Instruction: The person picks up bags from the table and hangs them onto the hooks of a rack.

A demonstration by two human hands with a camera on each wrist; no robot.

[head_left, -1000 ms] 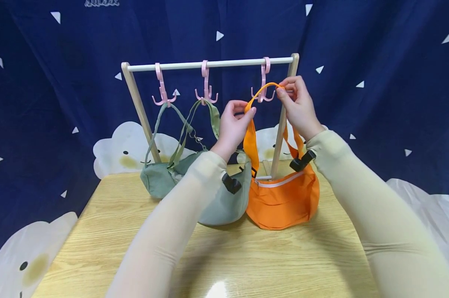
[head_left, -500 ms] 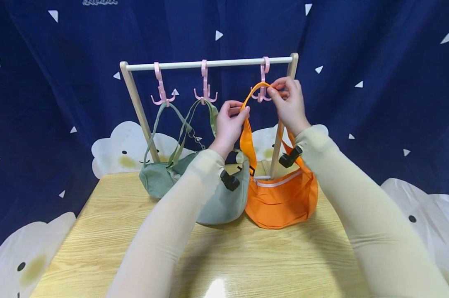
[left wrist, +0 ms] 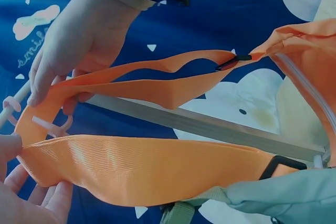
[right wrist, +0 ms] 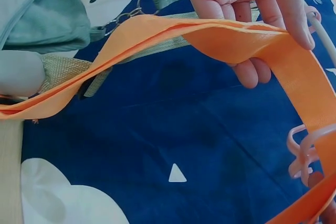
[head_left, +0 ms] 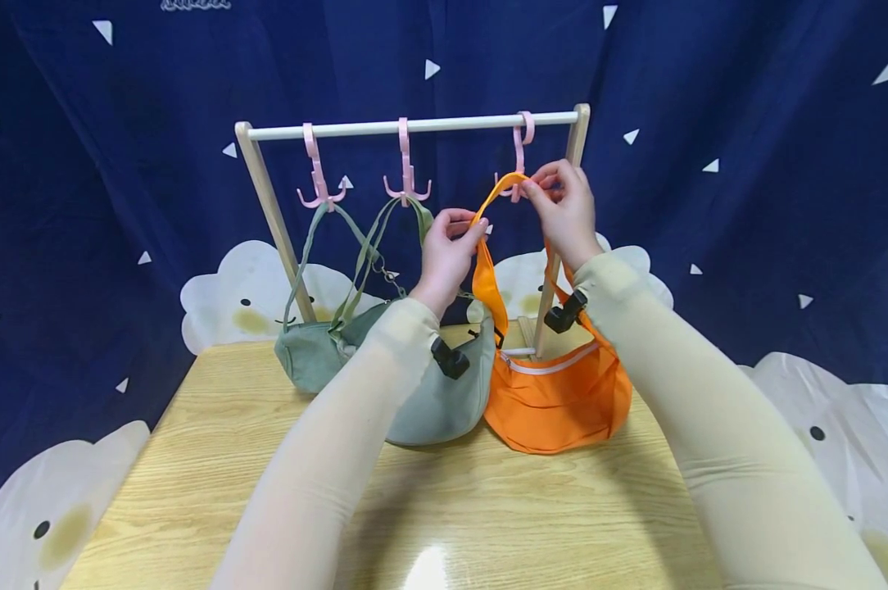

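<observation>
An orange shoulder bag (head_left: 558, 406) sits on the table at the rack's right end, its strap (head_left: 491, 287) raised in an arch. My left hand (head_left: 446, 258) pinches the strap's left side between thumb and fingers. Near the top of the arch, my right hand (head_left: 564, 209) pinches the other side. The arch lies at the prongs of the right pink hook (head_left: 519, 152). In the left wrist view a hook prong (left wrist: 52, 128) shows within the strap loop; the right wrist view has a prong (right wrist: 317, 135) across the strap. Whether the strap bears on it, I cannot tell.
Two more pink hooks (head_left: 317, 168) hang from the rack's white bar (head_left: 355, 129). A small green bag (head_left: 314, 356) and a larger grey-green bag (head_left: 444, 401) hang by their straps from these, beside the orange bag. Wooden table (head_left: 193, 483) in front; patterned blue curtain (head_left: 746, 246) behind.
Both hands have moved left and, lately, slightly down with the orange strap. Its arch has come from the right of the hook to its prongs. The green bags stay put.
</observation>
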